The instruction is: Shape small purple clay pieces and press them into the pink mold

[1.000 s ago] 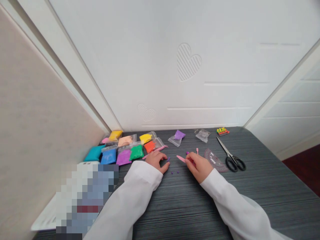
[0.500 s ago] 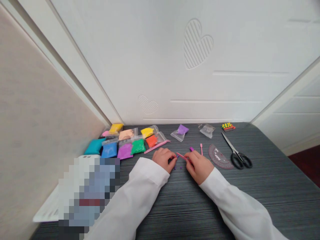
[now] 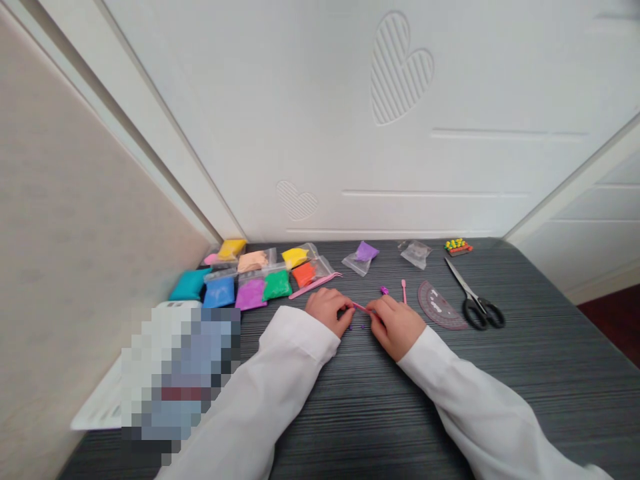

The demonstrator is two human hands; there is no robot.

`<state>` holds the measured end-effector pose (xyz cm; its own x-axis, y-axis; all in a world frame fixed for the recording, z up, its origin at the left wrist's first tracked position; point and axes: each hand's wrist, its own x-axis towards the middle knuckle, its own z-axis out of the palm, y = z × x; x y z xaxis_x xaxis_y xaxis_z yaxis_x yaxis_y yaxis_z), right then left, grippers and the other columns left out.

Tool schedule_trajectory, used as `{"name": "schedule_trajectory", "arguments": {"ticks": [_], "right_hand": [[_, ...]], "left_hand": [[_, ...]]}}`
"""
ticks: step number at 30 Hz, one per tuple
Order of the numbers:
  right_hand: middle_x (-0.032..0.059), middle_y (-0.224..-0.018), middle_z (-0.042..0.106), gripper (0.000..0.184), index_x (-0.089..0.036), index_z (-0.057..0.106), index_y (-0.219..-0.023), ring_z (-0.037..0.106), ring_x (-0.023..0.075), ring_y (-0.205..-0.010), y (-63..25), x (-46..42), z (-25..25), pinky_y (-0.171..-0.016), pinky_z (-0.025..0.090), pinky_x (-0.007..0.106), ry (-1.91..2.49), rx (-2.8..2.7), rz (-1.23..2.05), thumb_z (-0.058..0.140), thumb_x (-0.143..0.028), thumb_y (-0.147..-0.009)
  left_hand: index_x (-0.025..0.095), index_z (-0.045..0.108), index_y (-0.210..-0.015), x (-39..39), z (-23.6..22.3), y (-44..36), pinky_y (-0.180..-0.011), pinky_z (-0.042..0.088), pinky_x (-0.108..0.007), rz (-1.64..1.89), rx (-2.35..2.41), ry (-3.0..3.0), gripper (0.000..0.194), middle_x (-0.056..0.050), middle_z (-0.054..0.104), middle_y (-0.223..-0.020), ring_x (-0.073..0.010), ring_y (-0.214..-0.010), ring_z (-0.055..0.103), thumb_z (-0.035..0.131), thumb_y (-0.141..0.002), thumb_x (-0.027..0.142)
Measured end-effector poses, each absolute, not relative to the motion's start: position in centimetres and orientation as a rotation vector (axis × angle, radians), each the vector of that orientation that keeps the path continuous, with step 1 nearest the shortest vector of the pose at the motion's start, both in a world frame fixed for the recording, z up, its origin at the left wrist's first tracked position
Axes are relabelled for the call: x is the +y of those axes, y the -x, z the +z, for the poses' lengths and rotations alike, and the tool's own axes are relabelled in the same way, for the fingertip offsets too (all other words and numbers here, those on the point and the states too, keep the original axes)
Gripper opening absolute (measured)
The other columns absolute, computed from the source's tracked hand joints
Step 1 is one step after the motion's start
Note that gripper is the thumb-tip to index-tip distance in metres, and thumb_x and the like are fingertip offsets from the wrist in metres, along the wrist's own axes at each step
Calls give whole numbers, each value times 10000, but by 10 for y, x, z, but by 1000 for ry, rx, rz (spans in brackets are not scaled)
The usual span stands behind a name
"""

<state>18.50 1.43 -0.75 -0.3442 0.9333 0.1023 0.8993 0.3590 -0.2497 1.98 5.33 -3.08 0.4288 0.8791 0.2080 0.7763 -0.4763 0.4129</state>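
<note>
My right hand (image 3: 397,325) is closed around a slim pink modelling tool (image 3: 360,307), which points left. The tool's tip reaches the pinched fingertips of my left hand (image 3: 329,310). Whatever sits between those left fingers is too small and covered to make out. Small purple clay crumbs (image 3: 363,327) lie on the table just below the hands. Beyond my right hand are a shiny purple lump (image 3: 385,291) and a second pink tool (image 3: 404,291), lying flat.
Bags of coloured clay (image 3: 251,293) crowd the back left, beside pink tweezers (image 3: 315,285). Behind the hands lie a purple clay bag (image 3: 367,252) and a clear bag (image 3: 416,254). A protractor (image 3: 440,307), black-handled scissors (image 3: 483,312) and a small yellow-and-red clay piece (image 3: 457,247) are on the right.
The pink tool's tip has come down to my left fingertips, and the purple bit seen there before is now hidden. My hands are slightly closer together. The whole view has shifted a little.
</note>
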Motion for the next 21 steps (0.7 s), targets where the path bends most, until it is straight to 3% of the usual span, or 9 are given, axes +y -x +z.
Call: {"name": "schedule_trajectory", "arguments": {"ticks": [21], "right_hand": [[37,-850,539,204,-197,523,-897,517,143,-721,-178,15,-5,-677,354,262,1728,-2508,114,337,-206,-813]], "left_hand": [[194,616,-748,53,-31,-20,-684,364,-295,578,1445,-2448,193,-32,597,-756,-155,-749,491,467,-741,317]]}}
